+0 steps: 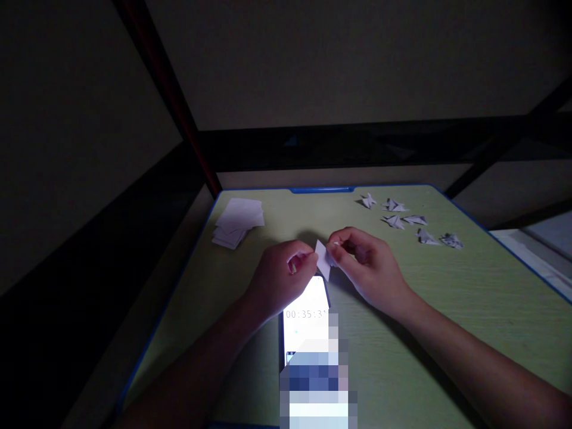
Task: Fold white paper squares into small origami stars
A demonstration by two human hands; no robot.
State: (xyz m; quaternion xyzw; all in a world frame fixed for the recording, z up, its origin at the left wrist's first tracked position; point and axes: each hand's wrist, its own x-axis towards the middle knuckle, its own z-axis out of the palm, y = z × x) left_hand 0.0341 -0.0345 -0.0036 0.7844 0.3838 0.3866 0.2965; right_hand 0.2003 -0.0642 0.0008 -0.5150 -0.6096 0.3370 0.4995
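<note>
A small folded piece of white paper [322, 261] is held up between my two hands, just beyond the top end of a lit phone [306, 333]. My left hand [285, 271] pinches its left edge between thumb and forefinger. On the other side, the thumb and fingers of my right hand [369, 265] close on its right part, which they partly hide. The phone lies on the table with a bright timer on its screen; my left hand covers one upper corner, and its lower part is blurred into blocks.
A loose stack of white paper sheets [241, 215] lies at the table's far left. Several small folded paper figures [394, 221] are spread over the far right. The green table [286, 223] has a blue rim, with a dark wall behind and pale flat items [527, 253] beyond its right edge.
</note>
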